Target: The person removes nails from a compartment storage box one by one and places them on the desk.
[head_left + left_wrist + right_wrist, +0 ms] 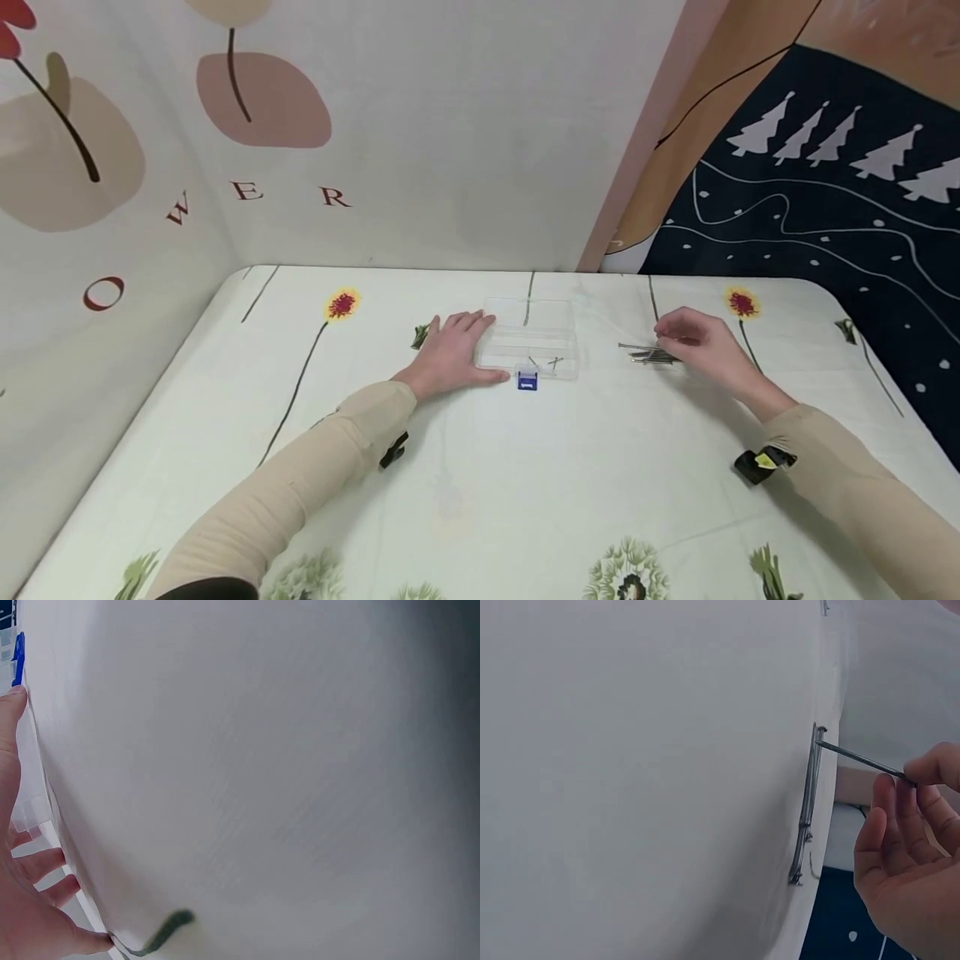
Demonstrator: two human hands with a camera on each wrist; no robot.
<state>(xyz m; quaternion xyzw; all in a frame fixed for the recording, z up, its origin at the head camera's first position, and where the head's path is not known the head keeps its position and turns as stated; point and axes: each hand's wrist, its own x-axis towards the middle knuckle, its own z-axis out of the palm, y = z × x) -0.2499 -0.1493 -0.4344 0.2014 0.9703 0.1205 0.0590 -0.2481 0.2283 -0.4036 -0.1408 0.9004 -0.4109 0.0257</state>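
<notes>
A clear plastic box (pixel 501 373) with a blue latch (pixel 527 381) lies with its lid open, and a few small nails (pixel 555 362) are inside its front part. My left hand (pixel 453 354) rests against the box's left side, fingers spread and fairly straight, its thumb pointing toward the latch. To the right of the box lies a small pile of metal nails (pixel 806 810) on the cloth. Just above that pile, my right hand (pixel 697 346) pinches one long nail (pixel 862 760) by its end between thumb and fingers. The nail slants down, its other end close to the pile.
A white cloth with printed flowers (pixel 480 483) covers the table. A pale printed curtain (pixel 450 150) stands behind the far edge, and a dark cloth with white trees (pixel 825 217) hangs at the right.
</notes>
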